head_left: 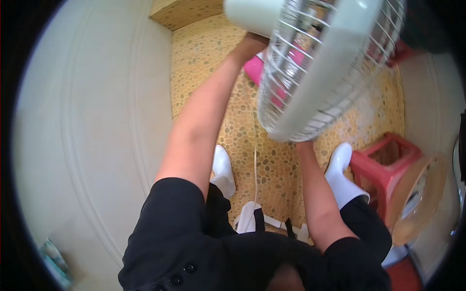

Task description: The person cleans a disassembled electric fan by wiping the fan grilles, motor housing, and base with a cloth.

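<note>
Two pale walls make the edges of one pebble-patterned floor; room for moving shows along the left wall and between the feet. One white fan is tilted at the upper middle. One red stool and one tan ring-shaped object narrow the right side. Two white boots are worn. The left hand meets the fan's housing, the right hand its lower edge; fingers being hidden, I cannot tell their grip. One cord runs between the boots.
</note>
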`<state>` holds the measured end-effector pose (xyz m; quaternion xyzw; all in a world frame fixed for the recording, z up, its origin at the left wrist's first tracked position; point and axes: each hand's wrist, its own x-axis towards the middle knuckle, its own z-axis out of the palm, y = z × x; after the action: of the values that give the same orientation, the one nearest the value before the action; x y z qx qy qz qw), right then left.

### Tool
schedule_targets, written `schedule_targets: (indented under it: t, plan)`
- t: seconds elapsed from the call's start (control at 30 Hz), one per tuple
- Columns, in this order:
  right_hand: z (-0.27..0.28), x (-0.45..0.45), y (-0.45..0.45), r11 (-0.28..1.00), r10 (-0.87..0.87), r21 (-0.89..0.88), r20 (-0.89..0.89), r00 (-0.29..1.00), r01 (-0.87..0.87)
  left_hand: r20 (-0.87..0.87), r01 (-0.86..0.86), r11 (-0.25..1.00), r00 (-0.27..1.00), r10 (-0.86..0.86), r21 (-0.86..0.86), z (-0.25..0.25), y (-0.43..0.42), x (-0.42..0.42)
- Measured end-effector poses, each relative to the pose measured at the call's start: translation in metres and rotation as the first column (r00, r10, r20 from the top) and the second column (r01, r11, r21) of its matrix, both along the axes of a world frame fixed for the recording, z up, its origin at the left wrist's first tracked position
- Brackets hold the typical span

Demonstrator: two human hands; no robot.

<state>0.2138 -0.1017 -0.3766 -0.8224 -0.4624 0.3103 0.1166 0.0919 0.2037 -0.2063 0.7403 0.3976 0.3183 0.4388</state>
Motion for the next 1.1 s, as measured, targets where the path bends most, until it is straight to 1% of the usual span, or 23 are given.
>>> schedule_targets:
  t: [0.2, 0.37, 0.43, 0.47, 0.57, 0.63, 0.7, 0.73, 0.8, 0.9, 0.93, 0.97, 1.0, 1.1]
  plan:
    - [0.025, 0.010, 0.003, 0.996, -0.046, -0.065, 0.184, 0.982, 0.059, 0.024, -0.032, 0.998, 0.999, 0.033, -0.057, -0.004, -0.028, -0.051]
    - [0.044, 0.000, 0.008, 0.989, -0.040, -0.128, 0.261, 0.965, 0.076, -0.017, -0.088, 0.992, 0.996, 0.087, -0.091, 0.005, -0.068, -0.110]
    - [0.033, 0.000, 0.010, 0.996, -0.051, -0.063, 0.239, 0.970, 0.068, -0.047, -0.104, 0.989, 0.994, 0.100, -0.104, 0.008, -0.086, -0.128]
    - [0.018, 0.001, 0.010, 0.998, -0.059, -0.002, 0.216, 0.975, 0.061, -0.061, -0.128, 0.986, 0.991, 0.122, -0.109, 0.010, -0.095, -0.142]
    - [0.017, 0.018, 0.005, 0.995, -0.087, -0.034, 0.157, 0.984, 0.094, -0.109, -0.143, 0.983, 0.985, 0.131, -0.117, 0.011, -0.119, -0.161]
    - [0.012, 0.016, -0.003, 0.979, -0.189, 0.075, -0.011, 0.982, 0.189, -0.132, -0.170, 0.977, 0.979, 0.153, -0.129, 0.012, -0.132, -0.177]
    - [0.041, 0.025, -0.012, 0.982, -0.040, 0.187, 0.080, 0.996, 0.024, -0.147, -0.170, 0.977, 0.978, 0.150, -0.132, 0.016, -0.135, -0.184]
    - [0.043, 0.027, 0.000, 0.981, -0.180, 0.066, -0.077, 0.981, 0.185, -0.152, -0.163, 0.978, 0.978, 0.142, -0.131, 0.017, -0.133, -0.183]
    - [0.007, 0.030, 0.017, 0.948, -0.318, -0.024, -0.167, 0.933, 0.319, -0.158, -0.158, 0.979, 0.978, 0.137, -0.130, 0.019, -0.129, -0.182]
    - [-0.003, 0.029, 0.023, 0.853, -0.522, -0.152, -0.295, 0.801, 0.500, -0.163, -0.135, 0.982, 0.980, 0.113, -0.130, 0.016, -0.124, -0.176]
    - [0.048, 0.040, 0.016, 0.809, -0.585, -0.182, -0.342, 0.735, 0.559, -0.168, -0.137, 0.982, 0.979, 0.114, -0.133, 0.017, -0.124, -0.176]
    - [0.084, 0.041, 0.010, 0.760, -0.643, -0.216, -0.384, 0.663, 0.613, -0.172, -0.134, 0.981, 0.979, 0.110, -0.139, 0.016, -0.125, -0.178]
    - [0.091, 0.033, 0.011, 0.733, -0.680, -0.261, -0.322, 0.659, 0.628, -0.181, -0.145, 0.979, 0.976, 0.119, -0.140, 0.018, -0.126, -0.182]
    - [0.022, -0.013, 0.026, 0.759, -0.650, -0.158, -0.244, 0.720, 0.632, -0.194, -0.150, 0.978, 0.974, 0.120, -0.147, 0.020, -0.127, -0.189]
